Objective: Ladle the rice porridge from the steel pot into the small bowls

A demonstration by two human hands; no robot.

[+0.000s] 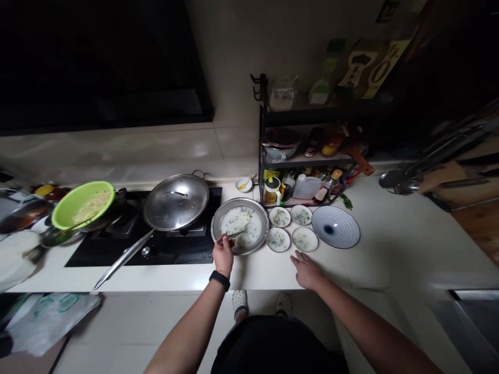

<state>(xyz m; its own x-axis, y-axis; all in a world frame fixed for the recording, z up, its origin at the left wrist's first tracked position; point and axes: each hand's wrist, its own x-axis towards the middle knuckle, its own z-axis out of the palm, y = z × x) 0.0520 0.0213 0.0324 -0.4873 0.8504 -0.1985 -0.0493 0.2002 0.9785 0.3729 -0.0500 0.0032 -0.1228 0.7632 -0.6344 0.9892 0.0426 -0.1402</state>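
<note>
My left hand is closed round the handle of a spoon, whose bowl end rests in a round metal basin. White batter-like liquid with green bits lies in the basin. To its right stand several small white dishes holding similar liquid, among them a front right dish and a front left dish. My right hand is just in front of the front right dish, fingers stretched out and holding nothing; whether a fingertip touches the rim I cannot tell.
A lidded pan sits on the black hob, its long handle reaching toward the front edge. Right of the dishes is a blue patterned bowl. Behind stands a spice rack. A green basin is far left.
</note>
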